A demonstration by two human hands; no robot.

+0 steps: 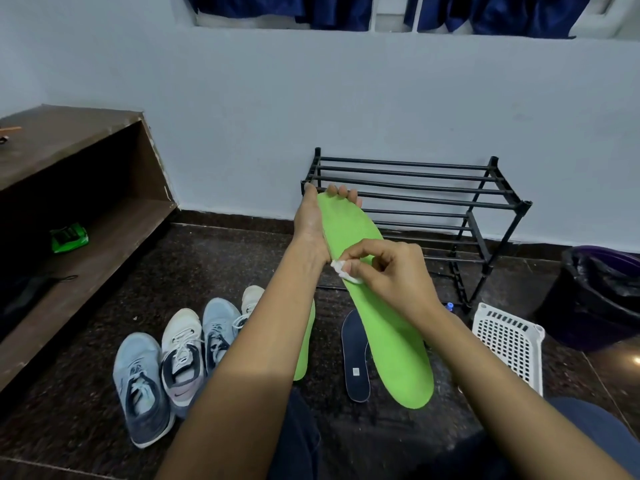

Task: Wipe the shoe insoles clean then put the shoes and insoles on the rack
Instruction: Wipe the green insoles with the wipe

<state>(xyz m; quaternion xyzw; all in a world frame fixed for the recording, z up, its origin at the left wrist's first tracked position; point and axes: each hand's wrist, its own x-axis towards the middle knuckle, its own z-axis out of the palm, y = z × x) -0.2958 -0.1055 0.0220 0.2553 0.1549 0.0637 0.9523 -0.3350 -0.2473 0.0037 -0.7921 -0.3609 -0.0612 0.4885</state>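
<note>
My left hand (310, 220) holds a long green insole (391, 341) by its far end, fingers curled over the tip. My right hand (388, 271) pinches a small white wipe (343, 270) and presses it on the insole's middle. A second green insole (304, 355) lies on the floor, mostly hidden by my left forearm. A dark blue insole (355, 362) lies flat beside the held one. Several sneakers lie on the floor at left: a blue one (142, 386), a white one (181, 355), another blue one (218, 330) and a white toe (252, 297). The black rack (415, 202) stands against the wall.
A white perforated basket (509, 344) sits on the floor at right, next to a black-lined bin (599, 299). A brown wooden shelf unit (86, 188) runs along the left, with a green object (69, 237) on its lower board. The floor is dark speckled stone.
</note>
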